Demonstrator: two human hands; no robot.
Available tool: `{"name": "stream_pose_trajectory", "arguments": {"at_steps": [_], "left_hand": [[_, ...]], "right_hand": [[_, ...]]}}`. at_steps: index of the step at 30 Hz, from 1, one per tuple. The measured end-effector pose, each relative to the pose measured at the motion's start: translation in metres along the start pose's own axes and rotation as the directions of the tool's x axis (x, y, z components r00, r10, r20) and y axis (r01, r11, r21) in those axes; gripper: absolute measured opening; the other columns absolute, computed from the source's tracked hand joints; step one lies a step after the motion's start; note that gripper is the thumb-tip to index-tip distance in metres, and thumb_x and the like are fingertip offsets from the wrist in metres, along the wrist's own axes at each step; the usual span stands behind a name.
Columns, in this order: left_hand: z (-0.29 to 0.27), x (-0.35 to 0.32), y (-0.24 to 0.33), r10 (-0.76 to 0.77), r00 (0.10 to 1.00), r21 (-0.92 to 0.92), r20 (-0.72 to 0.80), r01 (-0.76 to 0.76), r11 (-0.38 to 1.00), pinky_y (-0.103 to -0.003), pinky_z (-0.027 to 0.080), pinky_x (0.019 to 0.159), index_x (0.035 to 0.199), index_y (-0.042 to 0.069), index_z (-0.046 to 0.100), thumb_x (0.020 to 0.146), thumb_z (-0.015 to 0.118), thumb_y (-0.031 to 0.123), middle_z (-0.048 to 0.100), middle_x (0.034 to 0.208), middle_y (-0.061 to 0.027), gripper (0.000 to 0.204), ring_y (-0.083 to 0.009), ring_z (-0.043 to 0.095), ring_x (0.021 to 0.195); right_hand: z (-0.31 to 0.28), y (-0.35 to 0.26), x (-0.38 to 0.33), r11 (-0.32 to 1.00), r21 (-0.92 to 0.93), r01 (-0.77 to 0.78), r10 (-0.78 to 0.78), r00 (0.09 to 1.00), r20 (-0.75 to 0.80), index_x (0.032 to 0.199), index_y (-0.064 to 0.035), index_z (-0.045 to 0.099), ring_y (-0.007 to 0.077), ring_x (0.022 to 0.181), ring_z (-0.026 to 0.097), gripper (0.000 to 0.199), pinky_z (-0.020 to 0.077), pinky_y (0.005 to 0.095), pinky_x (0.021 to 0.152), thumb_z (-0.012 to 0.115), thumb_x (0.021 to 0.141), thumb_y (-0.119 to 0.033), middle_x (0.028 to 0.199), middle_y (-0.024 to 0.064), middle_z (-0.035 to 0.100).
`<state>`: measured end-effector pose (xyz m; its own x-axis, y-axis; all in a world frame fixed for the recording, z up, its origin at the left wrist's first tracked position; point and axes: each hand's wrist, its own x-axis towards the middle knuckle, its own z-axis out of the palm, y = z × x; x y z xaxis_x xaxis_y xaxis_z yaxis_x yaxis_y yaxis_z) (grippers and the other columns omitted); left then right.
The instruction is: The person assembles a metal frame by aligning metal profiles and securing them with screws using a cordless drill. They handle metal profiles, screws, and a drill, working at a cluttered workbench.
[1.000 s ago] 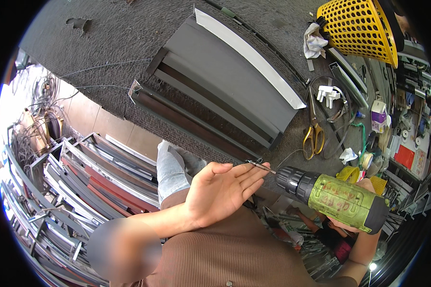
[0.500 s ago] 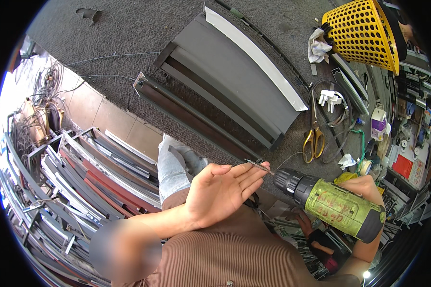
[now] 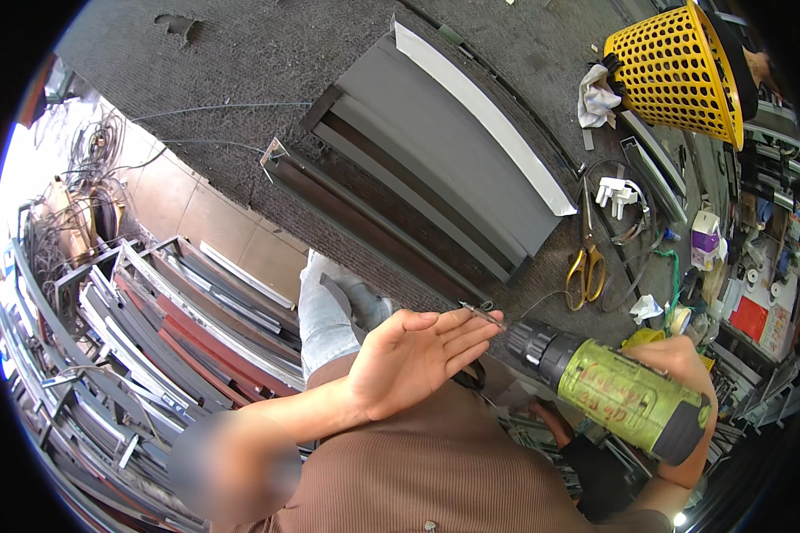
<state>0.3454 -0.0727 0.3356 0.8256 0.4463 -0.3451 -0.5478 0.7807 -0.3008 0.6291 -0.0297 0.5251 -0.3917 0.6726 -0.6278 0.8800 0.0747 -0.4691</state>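
My right hand (image 3: 671, 360) is wrapped round a green and black cordless drill (image 3: 627, 391), which points up and to the left. A thin bit (image 3: 482, 313) sticks out of its chuck and passes over the fingertips of my left hand (image 3: 404, 364). That hand lies palm up, fingers stretched out and thumb apart; whether the bit touches them I cannot tell. Just beyond the fingertips is the near end of a long dark metal profile (image 3: 373, 226). Behind it lies a wide grey panel (image 3: 453, 142) with a white strip (image 3: 484, 111) along its far edge.
Gold-handled scissors (image 3: 585, 275), a white plug (image 3: 615, 194) and a yellow basket (image 3: 667, 75) stand or lie to the right on the carpeted bench (image 3: 240, 53). A rack of metal profiles (image 3: 178, 320) fills the left. A person in dark clothing (image 3: 596, 471) is at lower right.
The view has shifted slightly, so the bench things sit a little farther right. The drill has dipped slightly at its back end. My left hand keeps its palm-up pose.
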Motion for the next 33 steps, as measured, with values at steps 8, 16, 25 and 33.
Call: {"name": "stream_pose_trajectory", "arguments": {"at_steps": [8, 16, 25, 33], "left_hand": [[0.003, 0.002, 0.01, -0.049, 0.999, 0.039, -0.017, 0.049, 0.998, -0.04, 0.024, 0.129, 0.156, -0.015, 0.013, 0.094, 0.054, 0.035, 0.019, 0.166, -0.0278, 0.09, -0.0327, 0.032, 0.151], [0.005, 0.005, 0.015, -0.059, 0.998, 0.023, -0.021, 0.059, 0.998, -0.04, 0.023, 0.128, 0.152, -0.021, 0.019, 0.098, 0.047, 0.032, 0.029, 0.162, -0.028, 0.08, -0.0327, 0.032, 0.151], [0.006, 0.006, 0.015, -0.065, 0.996, 0.044, -0.057, 0.068, 0.997, -0.039, 0.025, 0.128, 0.154, -0.018, 0.016, 0.096, 0.048, 0.03, 0.022, 0.165, -0.0295, 0.082, -0.0311, 0.034, 0.15], [0.006, 0.005, 0.026, -0.127, 0.97, 0.25, -0.205, 0.178, 0.952, -0.038, 0.042, 0.117, 0.149, -0.016, 0.036, 0.101, 0.052, 0.025, 0.051, 0.149, -0.0255, 0.066, -0.0322, 0.052, 0.137]], "right_hand": [[0.011, -0.006, -0.004, 0.998, -0.015, -0.066, 0.065, 0.997, -0.035, 0.103, -0.0008, 0.075, 0.0272, 0.065, 0.072, 0.035, 0.0539, 0.0337, 0.058, 0.075, 0.069, -0.012, 0.073, 0.0119, 0.07], [0.006, -0.028, 0.0, 0.993, 0.008, -0.118, 0.119, 0.99, -0.075, 0.099, -0.0011, 0.075, 0.0284, 0.064, 0.071, 0.031, 0.0541, 0.0339, 0.058, 0.075, 0.069, -0.011, 0.072, 0.0122, 0.069], [-0.001, -0.041, 0.009, 0.99, -0.102, -0.099, 0.094, 0.994, -0.052, 0.097, -0.0045, 0.075, 0.0255, 0.063, 0.07, 0.03, 0.0533, 0.0345, 0.056, 0.074, 0.069, -0.012, 0.071, 0.0077, 0.069], [0.0, -0.052, 0.012, 0.988, -0.093, -0.125, 0.123, 0.992, -0.026, 0.099, -0.0042, 0.074, 0.0262, 0.063, 0.069, 0.029, 0.0538, 0.0358, 0.056, 0.073, 0.071, -0.012, 0.071, 0.0076, 0.067]]}}
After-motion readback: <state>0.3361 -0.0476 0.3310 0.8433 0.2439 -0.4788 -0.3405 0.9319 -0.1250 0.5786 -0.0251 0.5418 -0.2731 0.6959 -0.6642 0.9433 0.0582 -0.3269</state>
